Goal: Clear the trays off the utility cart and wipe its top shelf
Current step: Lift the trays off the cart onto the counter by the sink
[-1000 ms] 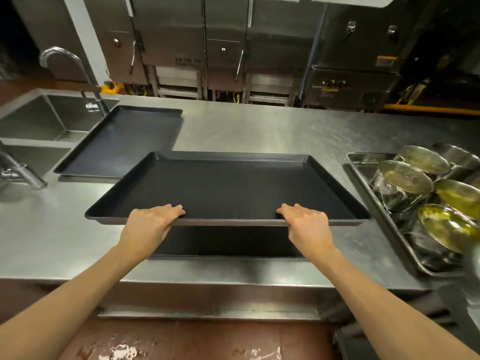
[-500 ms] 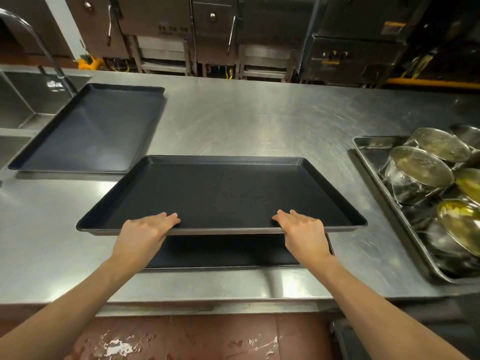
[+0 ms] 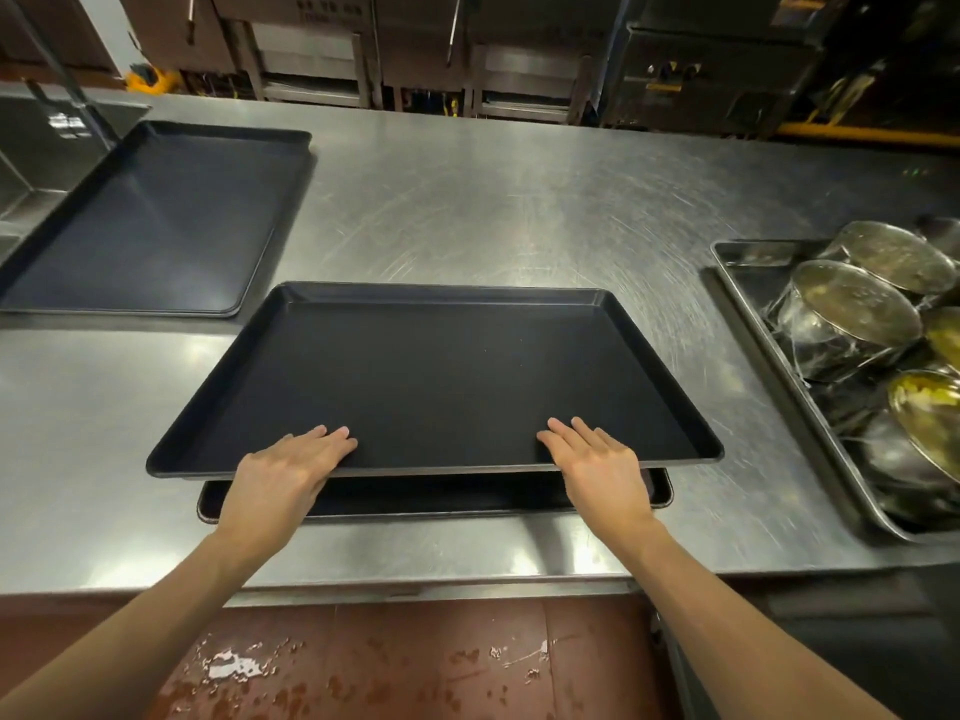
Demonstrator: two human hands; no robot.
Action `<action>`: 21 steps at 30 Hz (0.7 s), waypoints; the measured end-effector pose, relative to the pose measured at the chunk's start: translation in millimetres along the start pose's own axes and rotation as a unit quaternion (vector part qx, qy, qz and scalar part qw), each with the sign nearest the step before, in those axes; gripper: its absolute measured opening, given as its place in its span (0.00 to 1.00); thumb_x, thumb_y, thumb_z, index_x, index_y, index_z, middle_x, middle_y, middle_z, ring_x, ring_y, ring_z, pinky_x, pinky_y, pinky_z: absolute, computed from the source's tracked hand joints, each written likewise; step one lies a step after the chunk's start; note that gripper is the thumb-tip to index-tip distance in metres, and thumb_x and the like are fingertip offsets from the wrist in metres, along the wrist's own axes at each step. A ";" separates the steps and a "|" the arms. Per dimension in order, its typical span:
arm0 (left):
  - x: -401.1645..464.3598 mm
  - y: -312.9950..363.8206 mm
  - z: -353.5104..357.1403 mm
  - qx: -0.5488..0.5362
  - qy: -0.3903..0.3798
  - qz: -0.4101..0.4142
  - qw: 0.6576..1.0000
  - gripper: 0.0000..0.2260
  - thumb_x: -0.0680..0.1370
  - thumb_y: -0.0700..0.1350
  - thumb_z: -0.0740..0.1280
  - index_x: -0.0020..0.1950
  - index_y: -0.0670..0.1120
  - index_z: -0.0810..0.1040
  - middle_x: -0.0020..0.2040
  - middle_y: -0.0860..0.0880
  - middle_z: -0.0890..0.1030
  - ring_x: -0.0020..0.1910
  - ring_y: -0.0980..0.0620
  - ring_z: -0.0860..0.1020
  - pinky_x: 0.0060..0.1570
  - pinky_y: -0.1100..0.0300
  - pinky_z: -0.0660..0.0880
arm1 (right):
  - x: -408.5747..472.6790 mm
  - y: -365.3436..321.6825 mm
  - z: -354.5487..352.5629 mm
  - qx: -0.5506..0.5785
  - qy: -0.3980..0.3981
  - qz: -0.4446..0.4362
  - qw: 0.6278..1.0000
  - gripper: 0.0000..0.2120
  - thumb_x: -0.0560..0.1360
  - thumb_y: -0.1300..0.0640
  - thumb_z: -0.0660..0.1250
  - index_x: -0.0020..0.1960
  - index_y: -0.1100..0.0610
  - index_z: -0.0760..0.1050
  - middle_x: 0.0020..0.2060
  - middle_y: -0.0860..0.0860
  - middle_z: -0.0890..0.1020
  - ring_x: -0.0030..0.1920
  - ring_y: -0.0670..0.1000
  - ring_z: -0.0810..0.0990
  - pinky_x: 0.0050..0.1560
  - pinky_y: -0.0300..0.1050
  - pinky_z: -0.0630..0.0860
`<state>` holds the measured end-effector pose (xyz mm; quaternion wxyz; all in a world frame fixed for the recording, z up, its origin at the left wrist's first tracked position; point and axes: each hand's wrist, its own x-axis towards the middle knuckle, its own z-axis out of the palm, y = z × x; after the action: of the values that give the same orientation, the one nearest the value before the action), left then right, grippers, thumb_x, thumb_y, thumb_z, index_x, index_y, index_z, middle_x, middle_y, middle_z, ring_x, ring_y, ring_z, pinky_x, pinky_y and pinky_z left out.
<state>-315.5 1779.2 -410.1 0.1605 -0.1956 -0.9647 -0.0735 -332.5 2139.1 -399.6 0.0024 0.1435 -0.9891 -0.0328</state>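
I see a steel tray (image 3: pixel 737 262) of round metal containers (image 3: pixel 852 324) at the counter's (image 3: pixel 493 210) right; a sink (image 3: pixel 31 163) lies far left; red floor (image 3: pixel 415 662) below.

The lower tray (image 3: pixel 467 498) is mostly hidden beneath the upper tray (image 3: pixel 441 376). Thumbs vanish under its near rim. At the surface's (image 3: pixel 519 210) right edge, the metal bowls (image 3: pixel 852 314) run out of frame.

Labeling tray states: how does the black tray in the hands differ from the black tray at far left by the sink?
The held tray has both hands, left hand and right hand, on its near rim; the left tray is untouched. The held tray sits above a lower tray; the left tray lies directly on the counter. Both are black, rectangular and empty.
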 end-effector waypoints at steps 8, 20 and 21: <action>-23.8 -6.5 35.9 0.013 -0.077 0.001 0.997 0.20 0.73 0.49 0.72 0.63 0.44 0.79 0.61 0.46 0.82 0.60 0.42 0.79 0.56 0.45 0.78 | -9.2 -1.8 47.5 -0.032 -0.064 -0.038 0.997 0.35 0.57 0.51 0.84 0.61 0.59 0.80 0.60 0.58 0.82 0.59 0.62 0.81 0.56 0.58 0.79; -35.8 0.9 61.7 -0.027 -0.149 -0.098 0.984 0.40 0.72 0.74 0.42 0.66 0.52 0.77 0.65 0.52 0.78 0.66 0.50 0.75 0.54 0.52 0.79 | -14.9 12.9 68.4 0.117 -0.164 -0.055 0.978 0.40 0.74 0.29 0.43 0.79 0.51 0.54 0.80 0.47 0.49 0.79 0.49 0.42 0.78 0.51 0.40; -38.7 -0.1 65.2 -0.026 -0.151 -0.096 0.983 0.40 0.73 0.74 0.41 0.66 0.51 0.77 0.67 0.52 0.77 0.68 0.50 0.73 0.57 0.51 0.77 | -16.4 12.0 69.5 0.132 -0.165 -0.051 0.976 0.40 0.75 0.29 0.44 0.79 0.51 0.54 0.80 0.47 0.49 0.79 0.48 0.41 0.78 0.51 0.40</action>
<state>-300.1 1778.8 -484.4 -0.0002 -0.1149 -0.9899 -0.0834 -321.1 2159.7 -468.1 -0.1816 0.1854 -0.9629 0.0744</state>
